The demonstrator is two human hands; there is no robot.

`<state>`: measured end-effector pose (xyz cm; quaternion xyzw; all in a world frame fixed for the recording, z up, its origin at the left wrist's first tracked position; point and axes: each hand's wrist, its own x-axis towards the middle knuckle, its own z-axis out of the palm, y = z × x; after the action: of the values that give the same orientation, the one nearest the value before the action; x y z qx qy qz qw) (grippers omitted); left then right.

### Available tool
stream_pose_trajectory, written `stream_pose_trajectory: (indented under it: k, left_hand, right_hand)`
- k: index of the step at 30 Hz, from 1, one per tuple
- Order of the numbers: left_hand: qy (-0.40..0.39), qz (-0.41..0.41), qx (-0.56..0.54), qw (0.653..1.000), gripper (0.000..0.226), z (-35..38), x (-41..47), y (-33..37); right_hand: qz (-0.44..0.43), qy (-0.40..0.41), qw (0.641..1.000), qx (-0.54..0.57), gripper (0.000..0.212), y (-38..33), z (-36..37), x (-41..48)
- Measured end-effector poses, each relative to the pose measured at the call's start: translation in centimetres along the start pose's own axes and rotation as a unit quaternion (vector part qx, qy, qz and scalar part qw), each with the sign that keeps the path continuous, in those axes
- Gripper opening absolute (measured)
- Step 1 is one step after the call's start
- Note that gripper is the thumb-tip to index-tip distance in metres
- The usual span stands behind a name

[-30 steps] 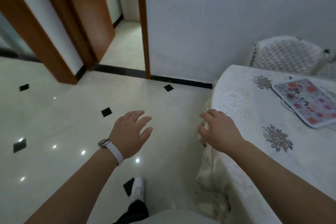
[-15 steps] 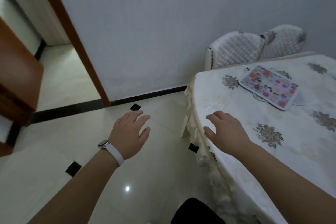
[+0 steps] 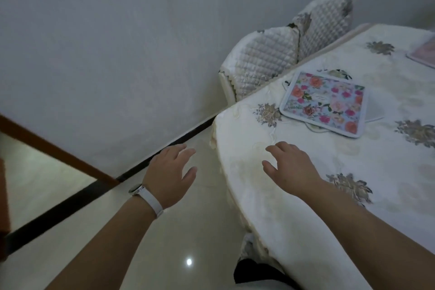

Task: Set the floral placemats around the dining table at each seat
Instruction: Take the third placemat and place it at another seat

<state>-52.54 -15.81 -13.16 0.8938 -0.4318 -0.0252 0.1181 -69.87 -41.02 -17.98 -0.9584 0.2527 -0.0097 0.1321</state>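
Dining table (image 3: 306, 195) fills right of frame | floral placemat (image 3: 326, 103) lies upper right, near chairs (image 3: 266, 59) | left hand (image 3: 170, 173), right hand (image 3: 293, 169) empty, fingers spread | step: reaching for mat | next: grab its edge.

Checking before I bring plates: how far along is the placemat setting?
One floral placemat lies flat before the quilted chairs; another mat's pink corner shows at far right. Nothing is in hand: left hand and right hand are open and empty. The near cream tablecloth has no mat; other seats are out of view.
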Motion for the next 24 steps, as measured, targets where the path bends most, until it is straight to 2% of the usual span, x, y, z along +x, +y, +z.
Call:
stream_pose_trajectory:
  k: [6, 13, 18, 24]
  left_hand:
    - [-0.016, 0.066, -0.017, 0.998, 0.047, 0.8, 10.2, 3.1]
    - [-0.080, 0.181, -0.010, 0.980, 0.047, 4.5, 19.3, 7.4]
    - [-0.132, 0.263, -0.025, 0.955, 0.050, 7.6, 25.9, 10.6]
    - [-0.165, 0.293, -0.064, 0.940, 0.054, 10.0, 35.8, 10.9]
  right_hand:
    - [0.054, 0.010, 0.998, 0.012, 0.046, 5.1, -1.5, 5.3]
    - [0.153, 0.034, 0.987, 0.036, 0.047, 10.0, -1.6, 5.6]
    - [0.240, 0.025, 0.968, 0.072, 0.049, 11.8, -0.1, 5.3]
    - [0.351, 0.015, 0.929, 0.116, 0.050, 12.4, 1.0, 7.9]
